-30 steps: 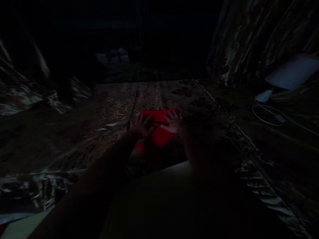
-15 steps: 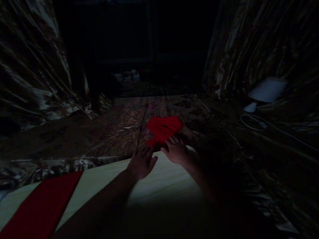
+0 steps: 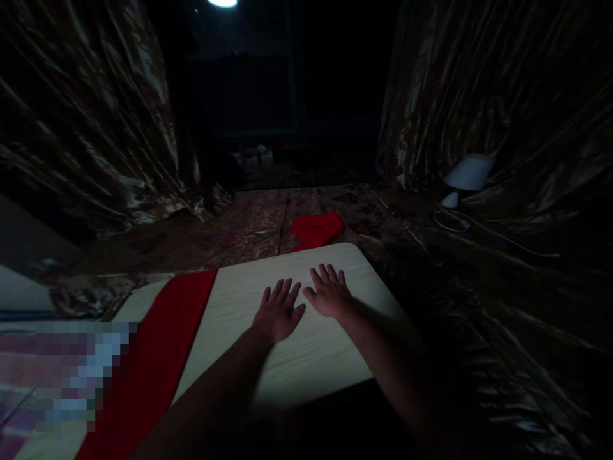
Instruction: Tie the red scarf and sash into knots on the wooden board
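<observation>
My left hand (image 3: 279, 310) lies palm down over the pale wood-grain tabletop (image 3: 230, 319), fingers spread and holding nothing. Close to its right, my right hand (image 3: 327, 291) is also palm down with fingers apart. Beyond the table's far edge a crumpled red cloth (image 3: 316, 229) rests on the patterned covering, and the edge hides its near part. A flat red cloth strip (image 3: 177, 319) runs across the table to the left of my left arm.
A white lamp (image 3: 469, 174) with a cord stands at the right. Patterned curtains (image 3: 421, 128) hang on both sides of a dark window. At lower left lies a colourful item (image 3: 29, 358), partly pixelated. The room is dim.
My view has shifted, and more of the table shows. Both hands have come back from the far edge onto the tabletop, and my right hand is now apart from the crumpled red cloth.
</observation>
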### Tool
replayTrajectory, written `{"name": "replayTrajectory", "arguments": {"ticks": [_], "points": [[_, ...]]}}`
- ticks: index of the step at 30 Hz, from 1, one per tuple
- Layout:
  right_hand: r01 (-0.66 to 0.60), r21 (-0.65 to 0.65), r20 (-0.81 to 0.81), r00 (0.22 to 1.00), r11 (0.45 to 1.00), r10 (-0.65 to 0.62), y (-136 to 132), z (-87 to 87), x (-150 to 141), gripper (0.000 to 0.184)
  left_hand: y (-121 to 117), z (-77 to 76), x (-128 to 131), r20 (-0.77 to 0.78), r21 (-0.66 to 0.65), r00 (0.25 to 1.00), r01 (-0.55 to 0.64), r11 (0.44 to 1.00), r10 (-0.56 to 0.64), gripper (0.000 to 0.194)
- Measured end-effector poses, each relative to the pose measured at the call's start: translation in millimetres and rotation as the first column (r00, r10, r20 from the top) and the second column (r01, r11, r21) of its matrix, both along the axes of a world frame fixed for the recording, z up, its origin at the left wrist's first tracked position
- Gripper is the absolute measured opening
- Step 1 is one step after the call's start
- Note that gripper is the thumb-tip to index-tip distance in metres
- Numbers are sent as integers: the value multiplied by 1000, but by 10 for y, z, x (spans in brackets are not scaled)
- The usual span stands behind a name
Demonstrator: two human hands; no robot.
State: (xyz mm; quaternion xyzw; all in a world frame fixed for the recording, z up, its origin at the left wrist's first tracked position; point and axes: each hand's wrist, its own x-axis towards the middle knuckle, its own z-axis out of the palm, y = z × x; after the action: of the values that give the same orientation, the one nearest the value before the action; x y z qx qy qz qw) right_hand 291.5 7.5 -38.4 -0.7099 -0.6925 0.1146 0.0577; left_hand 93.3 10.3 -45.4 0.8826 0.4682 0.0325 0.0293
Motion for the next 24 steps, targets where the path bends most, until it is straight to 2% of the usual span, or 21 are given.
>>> {"name": "replayTrajectory", "arguments": {"ticks": [4, 9, 19, 24], "points": [[-1, -2, 18, 1000, 1000, 1, -258, 23, -167, 79, -437, 35, -318, 8, -36, 1000, -20, 999, 20, 72], [17, -3, 67, 998, 1000, -16, -397, -28, -265, 77, -864, 64, -613, 25, -66, 999, -29, 997, 31, 75], [40, 41, 110, 993, 998, -45, -857, -67, -381, 75, -1182, 121, -706, 75, -74, 994, -69, 995, 74, 76], [50, 58, 121, 991, 997, -57, -870, -98, -370, 75, -1236, 139, -740, 113, -78, 992, -55, 995, 63, 78]]}}
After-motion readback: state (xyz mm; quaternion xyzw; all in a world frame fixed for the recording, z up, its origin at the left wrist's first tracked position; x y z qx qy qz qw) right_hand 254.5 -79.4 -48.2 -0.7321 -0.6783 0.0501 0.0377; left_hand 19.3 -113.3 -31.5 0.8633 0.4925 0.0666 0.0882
